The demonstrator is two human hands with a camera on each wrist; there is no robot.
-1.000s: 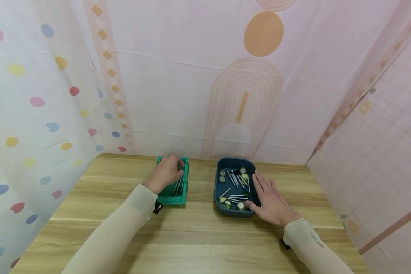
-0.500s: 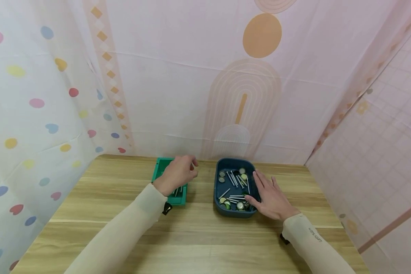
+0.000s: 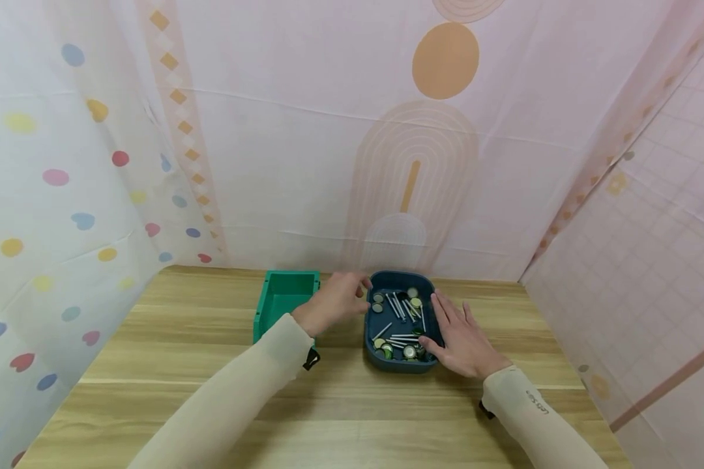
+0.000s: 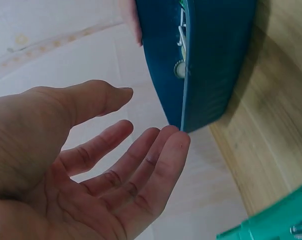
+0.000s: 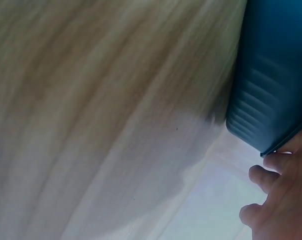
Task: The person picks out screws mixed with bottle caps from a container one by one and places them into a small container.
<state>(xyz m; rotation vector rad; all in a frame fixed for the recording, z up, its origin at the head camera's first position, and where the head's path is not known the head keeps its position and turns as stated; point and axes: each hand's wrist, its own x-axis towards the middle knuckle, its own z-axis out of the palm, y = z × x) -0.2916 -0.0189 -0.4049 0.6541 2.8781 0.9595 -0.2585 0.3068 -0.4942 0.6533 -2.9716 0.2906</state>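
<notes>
My left hand (image 3: 337,299) hovers between the two boxes, its fingertips right at the left rim of the dark blue box (image 3: 401,366). In the left wrist view that hand's fingers (image 4: 163,170) are spread and loosely bent, thumb apart, with nothing between them. My right hand (image 3: 466,342) rests on the blue box's right rim with straight fingers, its thumb reaching over the near corner. Inside the blue box lie several long silver nails (image 3: 396,306) and several bottle caps (image 3: 409,352), some green or yellowish. The green box (image 3: 284,296) stands to the left, its near right part hidden by my left arm.
Both boxes stand on a wood-grain table (image 3: 352,404), near its back edge. A patterned curtain (image 3: 305,163) hangs right behind them, and more cloth closes off the left and right sides.
My left hand has moved right, from over the green box to the blue box's left rim. The right hand has stayed on the blue box.
</notes>
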